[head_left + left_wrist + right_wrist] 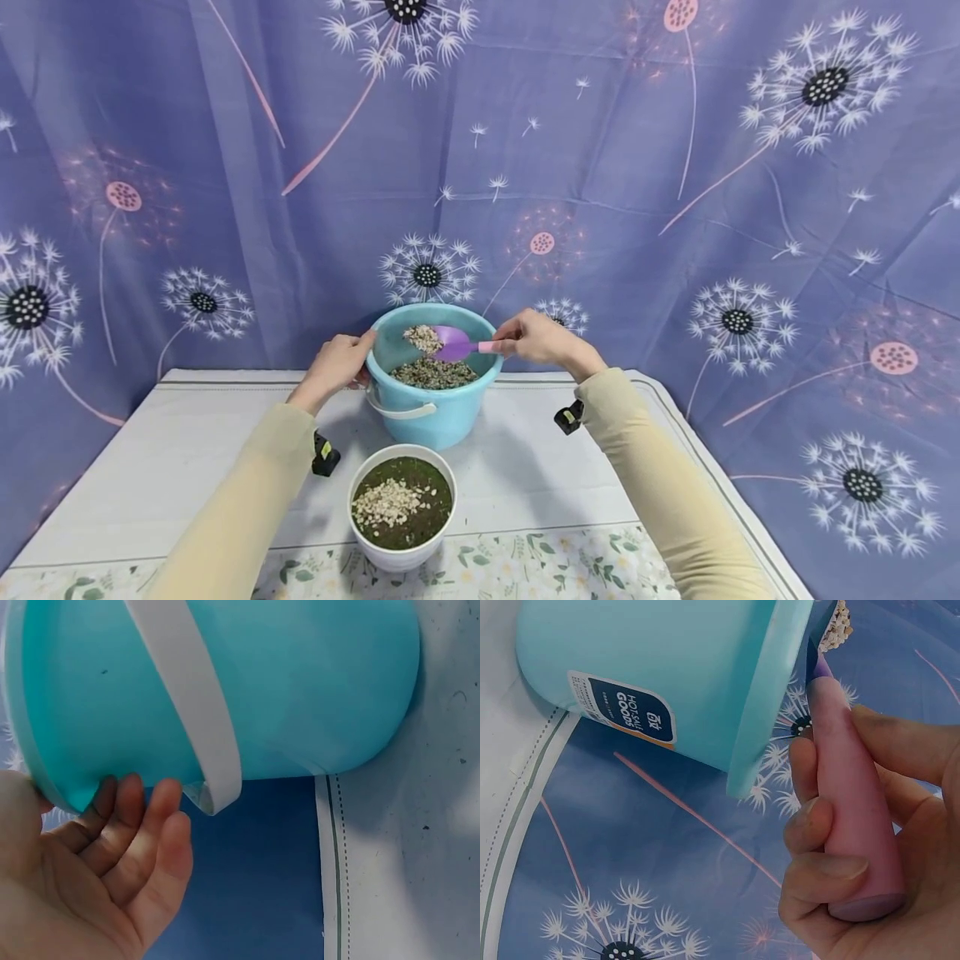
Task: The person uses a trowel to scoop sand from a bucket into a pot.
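A light-blue bucket stands on the table, part filled with grainy brown-grey mix. My left hand grips its rim on the left side, thumb at the edge and fingers under the lip against the outer wall. In my right hand is a small purple trowel, held by its pink handle over the bucket's mouth. Pale granules are heaped on its blade. Nearer me sits a white pot of dark green-brown soil, topped on its left side with pale granules.
The bucket's white carrying handle hangs down its front. A white table cover with a leafy printed front strip lies beneath everything. Right behind the bucket hangs a purple-blue dandelion curtain. A label is stuck on the bucket's side.
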`<action>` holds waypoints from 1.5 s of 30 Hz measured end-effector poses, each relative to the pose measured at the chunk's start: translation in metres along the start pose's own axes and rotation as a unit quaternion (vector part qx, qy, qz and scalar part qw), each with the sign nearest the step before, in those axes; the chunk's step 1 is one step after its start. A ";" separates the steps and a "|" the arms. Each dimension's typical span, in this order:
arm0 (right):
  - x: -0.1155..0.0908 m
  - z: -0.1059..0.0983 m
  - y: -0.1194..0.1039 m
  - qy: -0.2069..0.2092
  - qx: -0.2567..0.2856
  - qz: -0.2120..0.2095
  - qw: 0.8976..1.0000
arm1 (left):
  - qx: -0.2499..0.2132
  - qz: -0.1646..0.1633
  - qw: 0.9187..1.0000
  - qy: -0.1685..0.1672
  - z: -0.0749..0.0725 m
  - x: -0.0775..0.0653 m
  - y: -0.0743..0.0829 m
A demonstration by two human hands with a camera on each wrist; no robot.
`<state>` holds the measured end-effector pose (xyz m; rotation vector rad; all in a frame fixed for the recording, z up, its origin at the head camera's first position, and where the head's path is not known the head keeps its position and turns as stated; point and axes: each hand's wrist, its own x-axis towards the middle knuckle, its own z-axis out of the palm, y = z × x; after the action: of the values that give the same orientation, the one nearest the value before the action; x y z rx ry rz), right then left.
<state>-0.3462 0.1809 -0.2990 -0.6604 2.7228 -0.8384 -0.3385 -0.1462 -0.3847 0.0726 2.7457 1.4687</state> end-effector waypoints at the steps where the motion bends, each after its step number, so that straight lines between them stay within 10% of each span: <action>1: -0.001 -0.001 -0.001 0.002 -0.003 0.000 1.000 | 0.001 0.001 1.000 0.002 -0.001 -0.001 0.000; 28: -0.045 -0.005 -0.014 0.018 -0.036 -0.084 0.996 | -0.047 0.064 0.997 -0.013 -0.003 -0.100 -0.030; 45: -0.074 0.020 -0.008 0.040 -0.063 -0.110 0.991 | -0.020 0.077 0.997 -0.020 0.017 -0.132 -0.041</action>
<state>-0.2722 0.2003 -0.3054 -0.9875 2.8305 -0.7565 -0.2073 -0.1625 -0.4281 0.3157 2.7317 1.5397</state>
